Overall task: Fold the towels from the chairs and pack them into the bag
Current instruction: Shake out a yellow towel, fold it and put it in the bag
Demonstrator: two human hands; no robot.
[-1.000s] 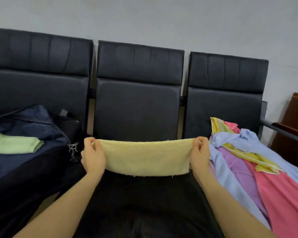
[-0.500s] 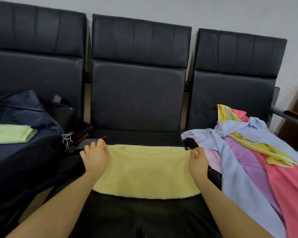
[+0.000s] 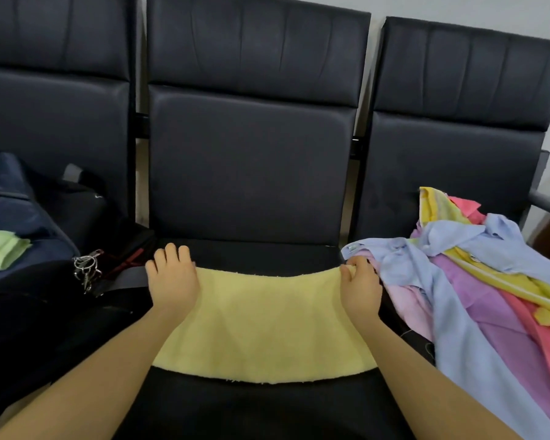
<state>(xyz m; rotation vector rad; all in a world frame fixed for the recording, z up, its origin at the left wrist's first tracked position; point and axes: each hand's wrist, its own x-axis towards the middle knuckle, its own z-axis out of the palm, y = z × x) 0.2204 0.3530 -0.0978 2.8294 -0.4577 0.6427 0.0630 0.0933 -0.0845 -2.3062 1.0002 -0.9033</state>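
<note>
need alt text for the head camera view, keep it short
Two bare hands spread a pale yellow towel flat on the middle seat of three black chairs: the left hand rests on its far left corner, the right hand pinches the far right. A dark blue bag holding a green towel sits left; unfolded coloured laundry lies right.

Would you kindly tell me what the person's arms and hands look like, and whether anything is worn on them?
Both forearms are bare up to the frame's lower edge: no sleeves show. The left hand and right hand wear no gloves. No watch, bracelet or ring shows on what is visible of the wrists and fingers.
</note>
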